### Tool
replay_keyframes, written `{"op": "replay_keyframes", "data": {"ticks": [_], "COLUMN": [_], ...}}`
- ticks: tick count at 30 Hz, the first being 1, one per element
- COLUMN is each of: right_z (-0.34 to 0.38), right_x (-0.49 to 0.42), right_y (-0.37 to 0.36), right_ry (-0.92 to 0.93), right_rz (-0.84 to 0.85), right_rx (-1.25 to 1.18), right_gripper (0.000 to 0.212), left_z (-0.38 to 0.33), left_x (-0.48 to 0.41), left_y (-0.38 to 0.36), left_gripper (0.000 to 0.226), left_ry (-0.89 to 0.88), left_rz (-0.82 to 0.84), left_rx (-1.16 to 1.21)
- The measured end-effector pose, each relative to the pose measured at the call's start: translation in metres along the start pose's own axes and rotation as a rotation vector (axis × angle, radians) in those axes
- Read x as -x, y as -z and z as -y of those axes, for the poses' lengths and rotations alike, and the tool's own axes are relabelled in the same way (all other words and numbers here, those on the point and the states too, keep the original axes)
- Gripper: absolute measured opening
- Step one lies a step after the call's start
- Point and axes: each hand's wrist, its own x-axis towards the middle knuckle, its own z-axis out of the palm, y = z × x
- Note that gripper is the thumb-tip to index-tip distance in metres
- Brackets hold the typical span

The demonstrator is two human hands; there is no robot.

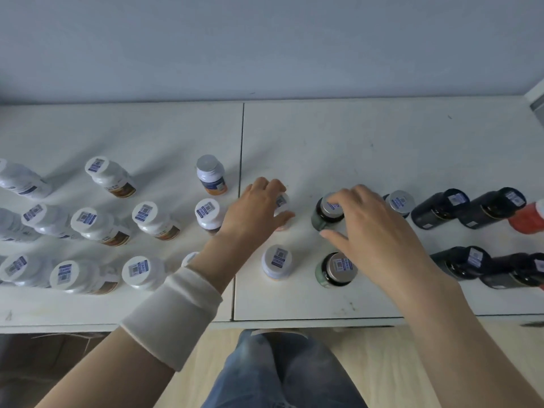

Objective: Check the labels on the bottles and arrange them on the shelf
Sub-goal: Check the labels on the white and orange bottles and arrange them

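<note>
On the white shelf (382,136), head view, the left hand (259,207) is curling round a white-capped bottle (282,201) — probably lining it up in its row. The right hand (368,228) is cupping a dark green bottle (323,216); whether it is gripping firmly, I cannot tell. White bottles (144,213) are standing left and dark bottles (438,207) right, apparently sorted — contents hidden.

Each white plastic bottle (88,222): white cap, blue-and-white code sticker, orange-brown label band. Grey-lidded white bottle (210,175): blue and orange bands. Each dark green glass jar (326,214): silver lid, blue-white sticker. Black bottles (438,209), same stickers. Red bottle (527,220). White desk (382,136), dark seam. Pale blue-grey wall (265,39). White knitted cuff (173,313). Faded blue jeans (279,375). Light wood floor (382,363).
</note>
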Motion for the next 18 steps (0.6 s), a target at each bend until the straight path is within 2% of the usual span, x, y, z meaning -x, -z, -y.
{"op": "replay_keyframes", "data": {"ticks": [2,4,7,9,13,16,18], "right_z": [-0.009,-0.012,-0.006,0.001,0.007,0.009,0.013], "right_x": [-0.006,-0.013,-0.02,-0.023,-0.016,-0.011,-0.009], "right_y": [-0.005,-0.009,-0.015,-0.016,-0.02,-0.029,-0.028], "right_ry": [-0.043,-0.122,-0.225,-0.192,0.059,0.14,0.1], "right_rz": [-0.021,-0.037,0.043,0.114,0.018,0.004,0.047], "right_rx": [-0.199,-0.519,-1.005,-1.262,-1.319,-1.394,-1.477], "right_gripper": [0.042,0.045,0.051,0.048,0.029,0.04,0.044], "left_z": [0.004,0.008,0.006,0.004,0.003,0.01,0.015], "left_x": [0.003,0.011,0.03,0.04,0.047,0.048,0.049], "left_y": [0.005,0.018,0.04,0.047,0.05,0.056,0.059], "left_gripper": [0.039,0.03,0.033,0.039,0.033,0.025,0.025], "left_ry": [0.008,0.067,0.093,0.036,0.043,-0.01,-0.103], "left_rz": [-0.1,-0.209,-0.115,-0.043,-0.042,-0.078,-0.087], "left_rx": [0.134,0.369,0.927,1.169,1.2,1.192,1.185]}}
